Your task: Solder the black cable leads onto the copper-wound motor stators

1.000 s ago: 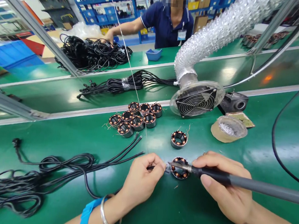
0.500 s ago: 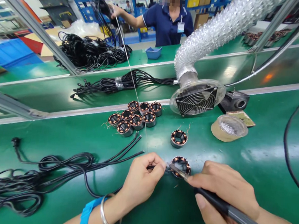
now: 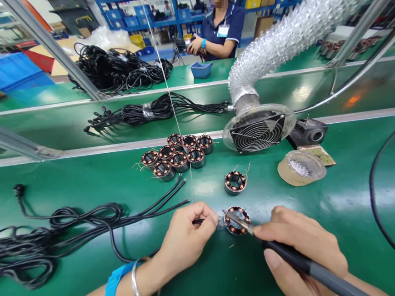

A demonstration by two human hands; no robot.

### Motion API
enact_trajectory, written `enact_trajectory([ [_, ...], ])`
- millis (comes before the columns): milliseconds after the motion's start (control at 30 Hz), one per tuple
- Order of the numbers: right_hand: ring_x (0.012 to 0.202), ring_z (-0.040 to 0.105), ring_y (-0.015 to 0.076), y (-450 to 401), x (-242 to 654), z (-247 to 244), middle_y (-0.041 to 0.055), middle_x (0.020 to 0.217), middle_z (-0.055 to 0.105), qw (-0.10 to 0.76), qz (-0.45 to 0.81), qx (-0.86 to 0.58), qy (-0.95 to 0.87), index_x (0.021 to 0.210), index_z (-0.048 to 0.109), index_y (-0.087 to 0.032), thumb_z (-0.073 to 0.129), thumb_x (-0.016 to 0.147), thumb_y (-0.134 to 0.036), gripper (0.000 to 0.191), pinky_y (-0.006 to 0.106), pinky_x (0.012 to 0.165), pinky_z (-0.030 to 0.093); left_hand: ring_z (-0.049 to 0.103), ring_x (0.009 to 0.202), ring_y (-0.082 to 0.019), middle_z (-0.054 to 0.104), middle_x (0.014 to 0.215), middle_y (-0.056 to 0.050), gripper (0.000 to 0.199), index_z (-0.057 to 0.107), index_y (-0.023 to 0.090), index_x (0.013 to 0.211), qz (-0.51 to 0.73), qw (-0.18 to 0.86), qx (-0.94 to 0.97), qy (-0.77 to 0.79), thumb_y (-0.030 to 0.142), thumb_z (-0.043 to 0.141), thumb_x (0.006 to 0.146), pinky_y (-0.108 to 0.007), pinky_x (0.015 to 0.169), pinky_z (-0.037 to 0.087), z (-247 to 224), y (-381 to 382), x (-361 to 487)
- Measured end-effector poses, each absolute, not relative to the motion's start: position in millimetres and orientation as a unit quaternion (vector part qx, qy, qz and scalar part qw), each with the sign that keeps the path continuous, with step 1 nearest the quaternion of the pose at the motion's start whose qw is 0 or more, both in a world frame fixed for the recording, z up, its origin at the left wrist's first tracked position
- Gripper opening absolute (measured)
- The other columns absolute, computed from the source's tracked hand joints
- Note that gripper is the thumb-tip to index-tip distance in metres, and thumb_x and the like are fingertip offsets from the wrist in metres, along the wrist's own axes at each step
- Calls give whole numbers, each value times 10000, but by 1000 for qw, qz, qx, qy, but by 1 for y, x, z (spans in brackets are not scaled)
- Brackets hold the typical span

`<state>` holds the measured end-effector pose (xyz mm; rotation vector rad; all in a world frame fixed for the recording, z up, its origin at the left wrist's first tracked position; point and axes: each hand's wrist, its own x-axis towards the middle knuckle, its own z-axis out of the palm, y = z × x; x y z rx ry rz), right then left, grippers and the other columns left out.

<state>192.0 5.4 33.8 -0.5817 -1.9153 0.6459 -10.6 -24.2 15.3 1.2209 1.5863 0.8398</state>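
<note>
My left hand [image 3: 190, 234] pinches the end of a black cable [image 3: 197, 221] together with what looks like a thin wire, at the left edge of a copper-wound ring [image 3: 237, 220]. My right hand [image 3: 298, 251] is wrapped round a dark soldering iron [image 3: 330, 281], whose metal tip lies over that ring, pointing left toward my left fingertips. Just behind stands another copper-wound ring [image 3: 235, 183] with loose wire ends. Thin strands run up from near my left hand, too fine to follow fully.
Several wound rings [image 3: 179, 161] stand grouped behind my left hand. Black cables [image 3: 85, 221] spread over the left. A round fan hood [image 3: 260, 130] with a silver duct, a tub [image 3: 300, 167] and a black holder [image 3: 310, 132] are at the back right. A person [image 3: 220, 31] stands across the bench.
The soldering iron's tip has lifted slightly and moved a little away from my left fingertips. The person opposite has lowered the raised arm and brought the hands together.
</note>
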Motion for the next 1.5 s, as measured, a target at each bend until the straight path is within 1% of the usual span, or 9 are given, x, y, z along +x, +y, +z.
enact_trajectory([
  [133,470,462,148,7,193,34,15,604,566,503,253,-242,-790,1036,641,-188,507,742,-80,340,297,463,360,401,529,-103,491,561,36,191,577,169,629,342,467,500,644,286,563,778,-203,507,320,16,-24,-11],
  [267,537,545,162,10,192,35,40,721,641,506,239,-240,-793,1108,629,-198,522,760,-64,388,307,505,468,409,543,-110,493,567,30,209,571,171,626,341,468,500,644,310,568,783,-208,514,328,17,-23,-12],
  [400,515,547,152,12,190,28,16,688,628,507,228,-251,-792,1189,606,-210,527,807,-72,414,284,477,464,396,544,-115,490,571,27,216,574,173,634,335,476,499,642,332,568,781,-217,510,316,17,-23,-11],
  [533,566,614,144,13,188,18,-1,724,651,518,240,-258,-779,1289,557,-228,528,864,-52,461,265,523,515,381,551,-119,476,583,28,224,570,175,652,325,484,501,639,344,561,799,-226,512,298,17,-24,-12],
  [767,661,648,133,27,169,15,19,845,727,438,247,-224,-835,1038,640,-207,549,896,-64,221,255,633,533,351,603,-122,417,651,45,272,536,183,743,308,547,545,556,398,507,909,-235,555,290,12,-25,-21],
  [967,564,519,121,27,160,18,-2,679,635,441,217,-174,-853,984,644,-191,481,876,-31,253,233,531,440,409,677,-140,478,723,26,273,532,186,806,274,532,602,529,409,477,953,-252,622,334,21,-24,-30],
  [1133,598,545,121,22,163,20,4,725,650,447,231,-216,-837,990,632,-180,513,851,-36,232,238,575,469,442,673,-147,526,719,19,236,555,192,818,246,487,624,559,361,465,956,-259,625,333,29,-23,-32],
  [1300,591,566,120,20,163,17,-4,735,670,436,250,-219,-837,1015,652,-196,520,846,-34,269,232,575,485,429,615,-137,496,633,33,249,526,186,739,295,560,554,541,377,503,898,-250,607,335,21,-20,-28],
  [1500,614,592,115,18,161,14,-3,766,687,446,253,-223,-829,1046,646,-194,535,868,-36,262,221,588,497,345,534,-112,433,560,60,282,493,193,690,291,590,517,547,416,548,853,-239,538,266,19,-18,-27],
])
